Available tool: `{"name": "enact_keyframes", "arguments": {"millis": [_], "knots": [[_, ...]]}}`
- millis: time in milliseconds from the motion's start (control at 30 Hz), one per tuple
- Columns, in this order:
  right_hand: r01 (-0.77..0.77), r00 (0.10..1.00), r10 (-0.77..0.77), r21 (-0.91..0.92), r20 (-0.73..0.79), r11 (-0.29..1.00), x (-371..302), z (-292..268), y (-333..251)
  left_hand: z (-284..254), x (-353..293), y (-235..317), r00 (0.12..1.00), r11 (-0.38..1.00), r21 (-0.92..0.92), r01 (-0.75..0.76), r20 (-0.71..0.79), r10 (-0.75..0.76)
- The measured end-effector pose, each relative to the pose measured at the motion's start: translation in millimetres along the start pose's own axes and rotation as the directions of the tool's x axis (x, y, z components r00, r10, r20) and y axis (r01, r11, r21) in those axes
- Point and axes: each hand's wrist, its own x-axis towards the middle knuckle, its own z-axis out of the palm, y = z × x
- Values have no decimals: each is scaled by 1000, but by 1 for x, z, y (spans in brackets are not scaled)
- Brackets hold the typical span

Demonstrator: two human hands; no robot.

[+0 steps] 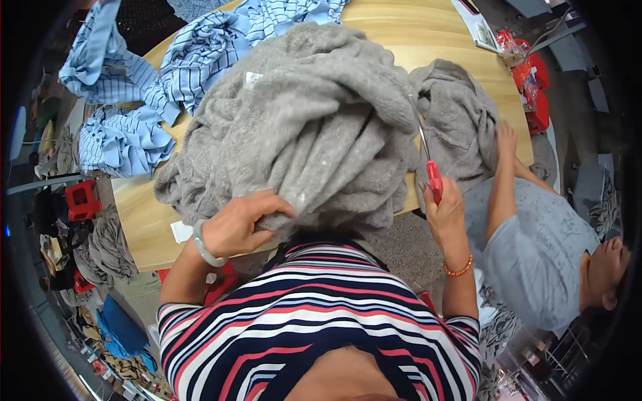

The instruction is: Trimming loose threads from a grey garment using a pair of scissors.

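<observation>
1. Wood-grain table [414, 33]: runs across upper and middle frame, its near edge curving below center.
2. Gray fleece pile [267, 127]: main workpiece, bunched on the table at frame center, folds fanning down toward the near edge.
3. Co-worker [542, 247]: right side of frame, gray top, one hand [506, 142] at the right edge of the smaller heap; can't tell if it's gripping.
4. Blue striped garments [204, 63]: crumpled along the upper left, right beside the fleece pile.
5. Smaller gray fleece heap [458, 110]: upper right of center, just beside the main pile.
6. Blue bag [120, 327]: lower left, off the table.
7. Left hand [235, 223]: left of center, at the pile's lower edge. Fingers curled over the fabric, thumb underneath, pinching a fold. Pale bangle [208, 246] on that wrist.
8. Right hand [445, 212]: right of center, below the smaller heap. Fingers wrapped closed around the handle of the red-handled scissors [434, 179]. Blades point up, tip by the main pile's right edge; contact unclear.
9. Orange bead bracelet [459, 269]: right wrist.
10. White label [252, 80]: on the main pile, upper left part.
</observation>
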Motion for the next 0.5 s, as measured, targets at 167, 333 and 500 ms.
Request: {"name": "enact_keyframes", "arguments": {"millis": [167,333,500], "knots": [[40,997,-31,-127,67,991,-19,26,-15,35,-7,-39,964,926,320,199,-232,-127],[-19,1000,22,-128,21,992,-30,32,-12,37,79,-23,867,832,454,-319,-215,449],[-45,996,38,-84,-80,995,-50,21,-2,10,196,-42,950,667,716,-204,-19,311]]}}
